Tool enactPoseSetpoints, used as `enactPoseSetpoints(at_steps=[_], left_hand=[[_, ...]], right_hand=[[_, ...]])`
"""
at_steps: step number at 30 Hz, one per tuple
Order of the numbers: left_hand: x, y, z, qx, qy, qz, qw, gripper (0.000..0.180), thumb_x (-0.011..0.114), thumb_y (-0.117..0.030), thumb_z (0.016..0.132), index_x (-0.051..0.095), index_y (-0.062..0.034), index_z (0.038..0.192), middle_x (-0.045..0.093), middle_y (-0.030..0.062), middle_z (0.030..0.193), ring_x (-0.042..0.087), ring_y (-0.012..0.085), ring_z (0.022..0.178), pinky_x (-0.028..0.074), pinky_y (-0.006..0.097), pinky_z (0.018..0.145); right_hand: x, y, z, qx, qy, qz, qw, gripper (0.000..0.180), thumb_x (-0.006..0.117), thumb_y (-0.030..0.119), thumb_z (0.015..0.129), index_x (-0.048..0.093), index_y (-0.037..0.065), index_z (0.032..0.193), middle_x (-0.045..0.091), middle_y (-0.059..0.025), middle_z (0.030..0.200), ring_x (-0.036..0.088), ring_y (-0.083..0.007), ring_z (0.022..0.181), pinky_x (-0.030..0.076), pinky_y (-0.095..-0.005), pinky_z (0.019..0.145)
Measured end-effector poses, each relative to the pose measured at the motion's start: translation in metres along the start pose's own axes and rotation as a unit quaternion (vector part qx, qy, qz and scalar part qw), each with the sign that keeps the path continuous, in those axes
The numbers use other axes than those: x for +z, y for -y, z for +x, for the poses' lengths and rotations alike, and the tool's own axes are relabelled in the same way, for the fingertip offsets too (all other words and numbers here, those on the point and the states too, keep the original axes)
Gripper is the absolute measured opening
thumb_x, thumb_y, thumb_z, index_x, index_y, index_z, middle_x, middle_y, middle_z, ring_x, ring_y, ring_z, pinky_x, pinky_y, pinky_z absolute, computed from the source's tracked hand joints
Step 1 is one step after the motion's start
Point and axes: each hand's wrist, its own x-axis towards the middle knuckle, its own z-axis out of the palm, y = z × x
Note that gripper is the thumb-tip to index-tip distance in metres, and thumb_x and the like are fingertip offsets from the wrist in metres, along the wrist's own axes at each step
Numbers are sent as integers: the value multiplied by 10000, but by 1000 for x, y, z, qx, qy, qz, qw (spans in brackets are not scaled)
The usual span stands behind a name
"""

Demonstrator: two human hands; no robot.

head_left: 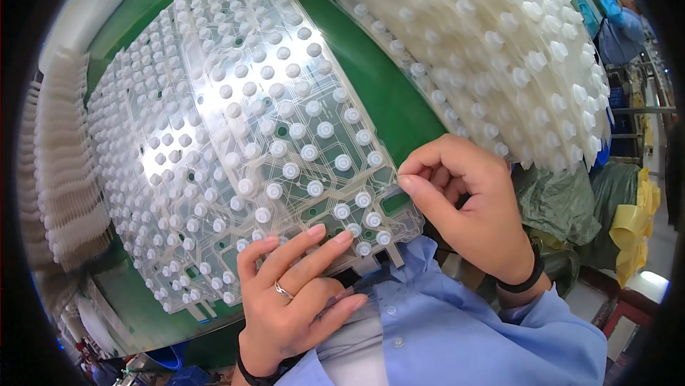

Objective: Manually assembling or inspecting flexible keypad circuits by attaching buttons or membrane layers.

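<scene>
A clear keyboard membrane sheet (214,136), with printed traces and rows of whitish rubber domes, lies on a green work surface (371,83) in front of me. My left hand (292,293) rests on its near edge, fingers stretched out and spread over the plastic, thumb apart below the edge. At the sheet's right edge, my right hand (471,204) is closed in a pinch, thumb and forefinger meeting on the film. Short connector tails stick out from the near edge, by the blue shirt.
A tall stack of milky domed sheets (499,51) rises at the right. Another thick stack (68,165) stands at the left. Greenish plastic bags (560,204) and a yellow wrapping (635,229) are beyond my right arm. Shelving (642,111) stands farther off.
</scene>
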Motion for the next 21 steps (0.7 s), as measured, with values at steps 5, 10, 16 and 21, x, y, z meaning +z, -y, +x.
enactPoseSetpoints(at_steps=[5,10,16,21], left_hand=[[2,4,-3,10,-7,12,1000,321,779,-375,720,573,-159,603,701,25,1184,590,252,1161,331,433,999],[2,6,-2,19,-6,13,1000,321,772,-385,735,576,-163,613,700,23,1182,591,243,1156,332,428,997],[2,6,-2,19,-4,15,1000,317,771,-390,742,581,-167,618,700,22,1180,590,237,1156,332,429,994],[1,5,-2,16,1,13,1000,315,771,-394,743,589,-167,622,700,23,1182,590,236,1154,330,430,999]], right_hand=[[3,3,2,-7,0,-77,997,28,654,-10,859,636,8,871,600,-48,757,461,-63,505,343,-229,469],[4,4,3,6,-9,-84,996,30,674,1,852,667,7,880,609,-8,760,446,-26,534,322,-197,472],[4,3,3,5,-7,-89,996,29,666,-5,853,655,10,875,607,-25,759,430,-41,510,316,-215,466],[5,3,2,0,-8,-96,995,36,656,-12,852,642,12,874,609,-47,760,436,-63,484,325,-235,459]])
